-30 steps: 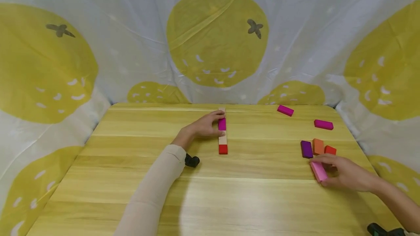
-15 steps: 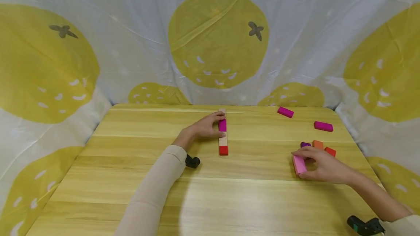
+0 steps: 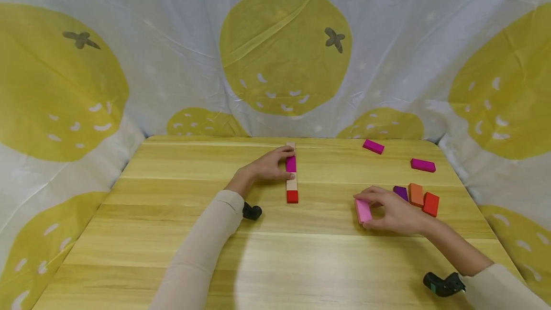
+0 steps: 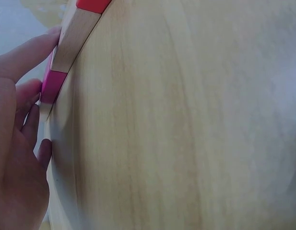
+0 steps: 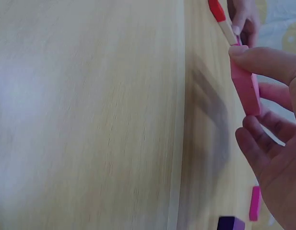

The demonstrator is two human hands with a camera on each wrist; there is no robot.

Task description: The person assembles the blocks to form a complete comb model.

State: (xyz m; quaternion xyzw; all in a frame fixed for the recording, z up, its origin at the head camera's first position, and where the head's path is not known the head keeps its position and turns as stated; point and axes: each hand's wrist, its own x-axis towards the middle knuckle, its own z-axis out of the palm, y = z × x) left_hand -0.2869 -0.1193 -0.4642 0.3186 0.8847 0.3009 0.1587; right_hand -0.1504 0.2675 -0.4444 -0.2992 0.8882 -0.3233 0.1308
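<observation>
Because the wooden bench [image 3: 327,267] is flat, the end-to-end row of blocks [image 3: 292,184] seems able to lie straight on it. The left hand [image 3: 271,165] rests on this row, thumb and fingers spread across the magenta block [image 3: 291,164], apparently to steady it. The right hand [image 3: 396,210] pinches the pink block [image 3: 363,211] by its ends above the bench, leaving its long sides free. Nearby, a purple block [image 3: 401,193], orange block [image 3: 415,194] and red block [image 3: 431,204] lie loose.
</observation>
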